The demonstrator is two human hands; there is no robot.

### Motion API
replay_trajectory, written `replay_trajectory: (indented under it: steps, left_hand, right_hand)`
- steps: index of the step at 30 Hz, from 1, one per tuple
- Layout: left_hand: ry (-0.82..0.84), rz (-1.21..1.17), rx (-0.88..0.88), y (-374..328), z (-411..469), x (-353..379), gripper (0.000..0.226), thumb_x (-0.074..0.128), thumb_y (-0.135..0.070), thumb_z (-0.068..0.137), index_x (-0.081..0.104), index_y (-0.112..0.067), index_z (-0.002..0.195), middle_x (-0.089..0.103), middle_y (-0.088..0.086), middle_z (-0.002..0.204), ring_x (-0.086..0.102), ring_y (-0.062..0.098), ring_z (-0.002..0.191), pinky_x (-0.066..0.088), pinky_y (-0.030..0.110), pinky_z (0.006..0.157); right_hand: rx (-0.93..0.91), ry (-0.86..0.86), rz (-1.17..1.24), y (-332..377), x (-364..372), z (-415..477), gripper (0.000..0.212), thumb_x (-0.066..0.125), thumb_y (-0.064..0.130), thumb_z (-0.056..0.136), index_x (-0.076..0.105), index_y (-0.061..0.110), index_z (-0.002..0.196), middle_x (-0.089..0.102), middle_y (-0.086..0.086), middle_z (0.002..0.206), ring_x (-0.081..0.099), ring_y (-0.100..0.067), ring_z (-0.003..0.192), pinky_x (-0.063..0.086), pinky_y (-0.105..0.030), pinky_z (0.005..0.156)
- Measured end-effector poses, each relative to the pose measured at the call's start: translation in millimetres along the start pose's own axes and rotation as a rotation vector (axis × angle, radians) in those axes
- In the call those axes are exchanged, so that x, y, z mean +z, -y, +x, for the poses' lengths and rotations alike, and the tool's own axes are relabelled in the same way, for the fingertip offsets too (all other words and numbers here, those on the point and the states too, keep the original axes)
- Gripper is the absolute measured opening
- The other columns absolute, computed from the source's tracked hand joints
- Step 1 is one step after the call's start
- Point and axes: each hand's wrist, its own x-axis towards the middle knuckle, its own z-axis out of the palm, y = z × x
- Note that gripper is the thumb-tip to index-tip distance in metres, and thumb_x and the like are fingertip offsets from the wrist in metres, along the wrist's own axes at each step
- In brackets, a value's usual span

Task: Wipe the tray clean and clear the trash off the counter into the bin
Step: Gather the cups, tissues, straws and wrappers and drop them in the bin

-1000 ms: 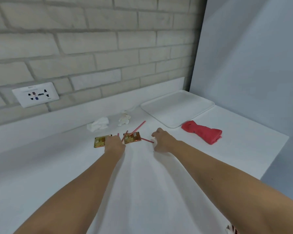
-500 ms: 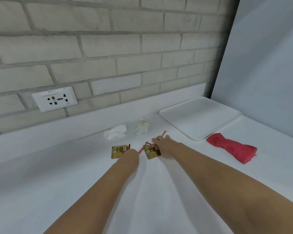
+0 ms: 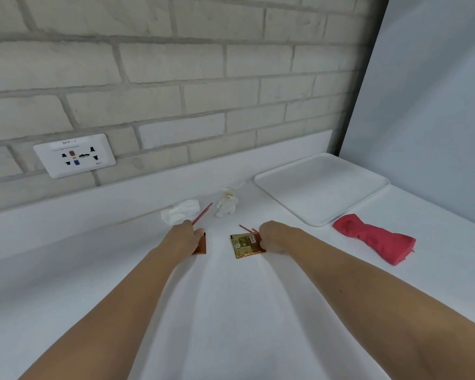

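Left hand [image 3: 185, 237]: pinches a straw [image 3: 202, 213], left of the tray [image 3: 321, 187].
Right hand [image 3: 272, 237]: fingers curled, pinching a packet [image 3: 244, 246] edge, nearer the tray.
Tissues [image 3: 180, 212]: beyond both hands, left of the tray.
Cloth [image 3: 373, 238]: beside the tray.

A white tray [image 3: 321, 187] lay flat, far right on the desk [image 3: 231, 311], with a bunched red cloth [image 3: 373, 238] just nearer. To the left lay 2 crumpled tissues [image 3: 180, 212], a gold packet [image 3: 246, 245], and a red straw [image 3: 202, 214] pinched in the left hand [image 3: 184, 237].
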Motion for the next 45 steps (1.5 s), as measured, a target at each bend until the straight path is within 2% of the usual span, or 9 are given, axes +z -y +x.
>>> replay_trajectory:
  steps: [3, 8, 15, 19, 25, 31, 35, 39, 45]
  left_hand:
    - [0.038, -0.078, -0.028, 13, 4, -2, 0.036, 0.055, -0.03, 0.093, 0.044, -0.006, 0.117, 0.051, 0.007, 0.098, 0.047, 0.019, 0.086, 0.034, 0.025, 0.062]
    - [0.154, -0.188, -0.056, 33, 11, -5, 0.055, 0.07, -0.026, 0.082, 0.043, -0.011, 0.127, 0.055, 0.009, 0.112, 0.05, 0.019, 0.092, 0.04, 0.023, 0.068]
    - [0.17, -0.138, -0.063, 32, 12, -7, 0.031, 0.076, -0.026, 0.076, 0.047, -0.017, 0.069, 0.05, -0.005, 0.073, 0.049, 0.016, 0.083, 0.031, 0.017, 0.055]
    - [0.2, -0.137, -0.069, 31, 8, -6, 0.038, 0.075, -0.029, 0.077, 0.042, -0.015, 0.063, 0.048, -0.003, 0.067, 0.046, 0.013, 0.069, 0.031, 0.02, 0.056]
    - [0.178, -0.171, 0.009, 31, -11, 2, 0.043, 0.069, -0.022, 0.083, 0.035, -0.014, 0.059, 0.044, -0.001, 0.065, 0.04, 0.012, 0.061, 0.028, 0.021, 0.055]
    - [0.177, -0.37, 0.029, 24, -43, 12, 0.038, 0.065, -0.014, 0.086, 0.035, -0.014, 0.062, 0.041, -0.001, 0.066, 0.036, 0.012, 0.059, 0.026, 0.022, 0.052]
    - [0.153, -0.446, 0.009, 23, -57, 15, 0.031, 0.064, -0.014, 0.087, 0.043, -0.012, 0.065, 0.047, -0.001, 0.067, 0.042, 0.011, 0.061, 0.029, 0.021, 0.054]
    - [0.115, -0.465, -0.025, 22, -68, 22, 0.023, 0.065, -0.016, 0.087, 0.047, -0.011, 0.074, 0.046, -0.002, 0.071, 0.041, 0.011, 0.062, 0.03, 0.021, 0.054]
    - [0.085, -0.48, -0.056, 4, -91, 38, 0.011, 0.059, -0.02, 0.091, 0.052, -0.015, 0.084, 0.046, -0.003, 0.076, 0.042, 0.011, 0.069, 0.031, 0.019, 0.056]
  right_hand:
    - [0.014, -0.055, 0.004, 1, 7, 0, 0.009, 0.042, 0.008, 0.095, 0.051, 0.004, 0.095, 0.057, -0.008, 0.096, 0.051, -0.017, 0.074, 0.038, -0.024, 0.062]
    - [0.064, -0.115, 0.166, -4, 5, -5, 0.03, 0.036, 0.002, 0.096, 0.041, -0.002, 0.126, 0.047, -0.019, 0.128, 0.051, -0.025, 0.101, 0.041, -0.03, 0.085]
    - [-0.027, -0.137, 0.412, -6, 3, -5, 0.018, 0.033, 0.014, 0.1, 0.046, 0.004, 0.107, 0.05, -0.014, 0.11, 0.044, -0.021, 0.086, 0.036, -0.024, 0.064]
    - [-0.123, -0.023, 0.505, 8, 10, -14, 0.05, 0.064, 0.037, 0.084, 0.046, 0.016, 0.126, 0.037, -0.004, 0.122, 0.048, -0.022, 0.108, 0.043, -0.031, 0.091]
    - [-0.093, -0.023, 0.392, 14, 15, -21, 0.03, 0.072, 0.027, 0.077, 0.049, 0.015, 0.093, 0.03, -0.004, 0.109, 0.048, -0.024, 0.093, 0.047, -0.038, 0.095]
    - [-0.159, 0.02, 0.221, 8, 9, -26, 0.069, 0.067, 0.036, 0.08, 0.035, 0.026, 0.14, 0.037, -0.005, 0.129, 0.05, -0.027, 0.114, 0.041, -0.034, 0.087]
    - [-0.146, 0.06, 0.17, 14, 6, -20, 0.048, 0.07, 0.038, 0.078, 0.051, 0.012, 0.113, 0.057, -0.007, 0.106, 0.051, -0.022, 0.09, 0.04, -0.03, 0.076]
    - [-0.121, 0.009, 0.246, 13, 18, -28, 0.035, 0.067, 0.036, 0.08, 0.042, 0.014, 0.068, 0.046, 0.001, 0.063, 0.048, -0.018, 0.064, 0.034, -0.025, 0.055]
    - [-0.103, 0.011, 0.299, -10, 41, -68, 0.037, 0.048, 0.037, 0.093, 0.035, 0.017, 0.065, 0.045, 0.002, 0.065, 0.048, -0.023, 0.073, 0.032, -0.027, 0.056]
